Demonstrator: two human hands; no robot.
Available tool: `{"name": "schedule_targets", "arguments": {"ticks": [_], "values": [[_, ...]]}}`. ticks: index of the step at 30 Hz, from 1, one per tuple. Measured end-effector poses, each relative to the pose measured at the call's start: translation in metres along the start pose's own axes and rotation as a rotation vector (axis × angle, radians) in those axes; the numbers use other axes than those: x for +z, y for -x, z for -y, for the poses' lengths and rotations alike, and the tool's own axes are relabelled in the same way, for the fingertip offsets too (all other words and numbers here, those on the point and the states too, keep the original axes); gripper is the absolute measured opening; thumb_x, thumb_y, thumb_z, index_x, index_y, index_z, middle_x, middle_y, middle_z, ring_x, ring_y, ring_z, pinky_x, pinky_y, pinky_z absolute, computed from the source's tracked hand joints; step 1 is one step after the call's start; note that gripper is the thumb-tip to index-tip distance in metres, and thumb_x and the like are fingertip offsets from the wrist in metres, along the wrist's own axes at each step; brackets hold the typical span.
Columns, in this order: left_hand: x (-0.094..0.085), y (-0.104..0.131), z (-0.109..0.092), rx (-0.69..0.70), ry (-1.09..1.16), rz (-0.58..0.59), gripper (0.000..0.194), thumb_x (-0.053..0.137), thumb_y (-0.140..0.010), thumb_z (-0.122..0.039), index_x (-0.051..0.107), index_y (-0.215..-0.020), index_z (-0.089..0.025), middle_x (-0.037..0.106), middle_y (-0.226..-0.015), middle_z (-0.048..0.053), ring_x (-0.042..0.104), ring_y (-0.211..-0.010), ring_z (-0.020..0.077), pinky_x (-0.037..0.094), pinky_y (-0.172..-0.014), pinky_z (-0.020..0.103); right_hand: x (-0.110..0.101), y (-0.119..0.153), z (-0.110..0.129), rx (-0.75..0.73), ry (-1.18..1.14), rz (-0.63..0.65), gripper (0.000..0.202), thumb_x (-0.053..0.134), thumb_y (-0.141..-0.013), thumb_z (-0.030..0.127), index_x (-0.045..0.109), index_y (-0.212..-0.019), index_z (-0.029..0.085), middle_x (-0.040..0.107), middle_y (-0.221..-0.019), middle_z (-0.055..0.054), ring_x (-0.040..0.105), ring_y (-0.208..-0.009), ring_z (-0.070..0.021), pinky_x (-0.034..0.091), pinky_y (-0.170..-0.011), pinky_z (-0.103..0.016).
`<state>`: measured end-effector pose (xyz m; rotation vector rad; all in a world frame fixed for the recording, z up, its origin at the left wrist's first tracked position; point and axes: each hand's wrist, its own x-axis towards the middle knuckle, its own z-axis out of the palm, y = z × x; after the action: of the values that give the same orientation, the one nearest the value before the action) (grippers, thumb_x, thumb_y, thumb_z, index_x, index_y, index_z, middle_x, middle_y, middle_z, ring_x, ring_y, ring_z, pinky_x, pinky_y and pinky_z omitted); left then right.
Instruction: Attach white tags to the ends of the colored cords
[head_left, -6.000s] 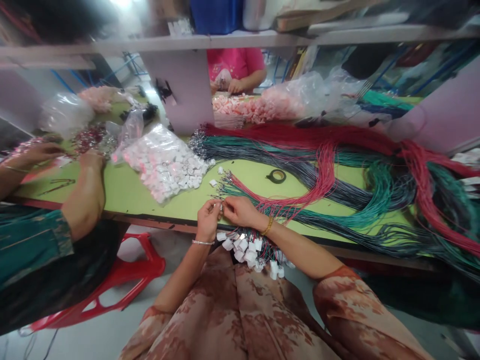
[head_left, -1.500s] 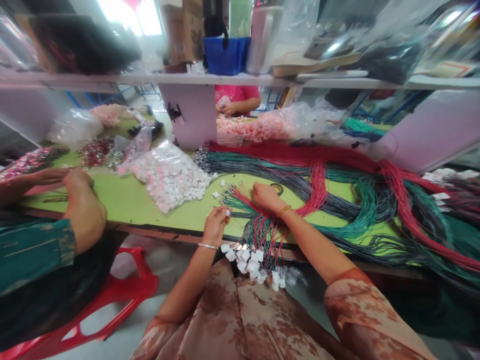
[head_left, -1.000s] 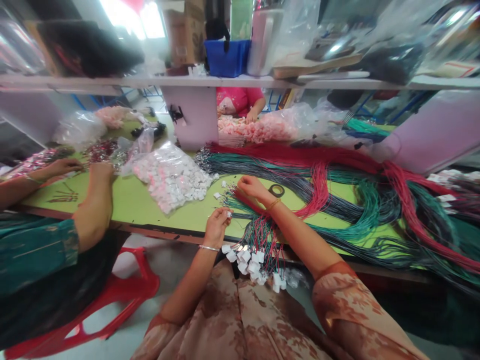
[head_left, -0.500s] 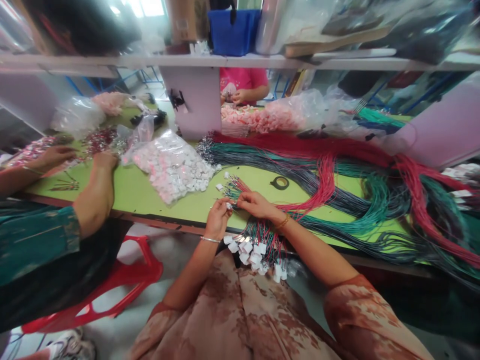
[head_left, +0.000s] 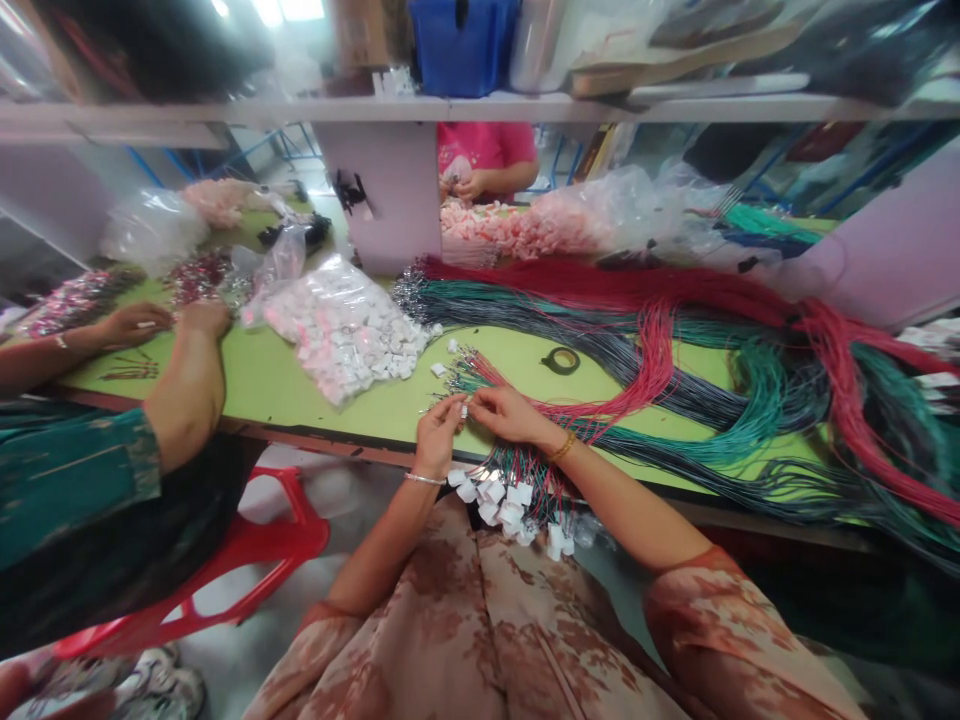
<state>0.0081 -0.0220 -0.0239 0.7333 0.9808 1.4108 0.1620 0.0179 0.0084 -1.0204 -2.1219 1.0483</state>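
Note:
At the near edge of the bench, my left hand (head_left: 439,435) pinches a small white plastic connector (head_left: 464,411) between thumb and fingers. My right hand (head_left: 510,413) is closed beside it, its fingertips meeting the connector and gripping what appears to be a thin wire, mostly hidden by the fingers. Just beyond my hands lie the metal-tipped ends of red and green wires (head_left: 474,372). Two loose white connectors (head_left: 438,370) rest near those tips. Below my right wrist, wires with white connectors (head_left: 511,510) on their ends hang over the bench edge.
A clear bag of white connectors (head_left: 352,335) lies left of the wires. Long red wire bundles (head_left: 585,280) and green ones run right across the green bench (head_left: 262,385). A roll of dark tape (head_left: 560,361) sits behind. A co-worker's arm (head_left: 191,370) is at left, above a red stool (head_left: 277,540).
My right fingertips have come closer to my left, now meeting at the white connector. The co-worker's far hand at left has lifted slightly and shifted right.

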Motion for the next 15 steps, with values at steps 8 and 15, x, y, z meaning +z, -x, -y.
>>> {"name": "schedule_targets", "arguments": {"ticks": [8,15], "values": [[0.001,-0.004,0.002,0.014,-0.036,-0.008,0.035,0.078,-0.066,-0.038,0.072,-0.090,-0.014,0.060,-0.063,-0.001,0.044,-0.053,0.0060,0.033,-0.053,0.021,0.006,0.003,-0.001,-0.026,0.088,-0.081,0.017,0.052,-0.080,0.024,0.051,-0.065,0.016,0.049,-0.059,0.003,0.039,-0.055,-0.0089,0.029,-0.054,-0.022],[0.018,0.041,-0.014,0.575,-0.591,0.116,0.018,0.057,-0.087,-0.026,0.068,-0.098,-0.018,0.067,-0.095,0.008,0.059,-0.088,0.0161,0.046,-0.079,0.030,-0.020,-0.002,0.001,0.112,-0.160,-0.080,0.027,0.048,-0.086,0.038,0.056,-0.075,0.015,0.052,-0.062,0.002,0.043,-0.057,-0.0098,0.035,-0.056,-0.022]]}}
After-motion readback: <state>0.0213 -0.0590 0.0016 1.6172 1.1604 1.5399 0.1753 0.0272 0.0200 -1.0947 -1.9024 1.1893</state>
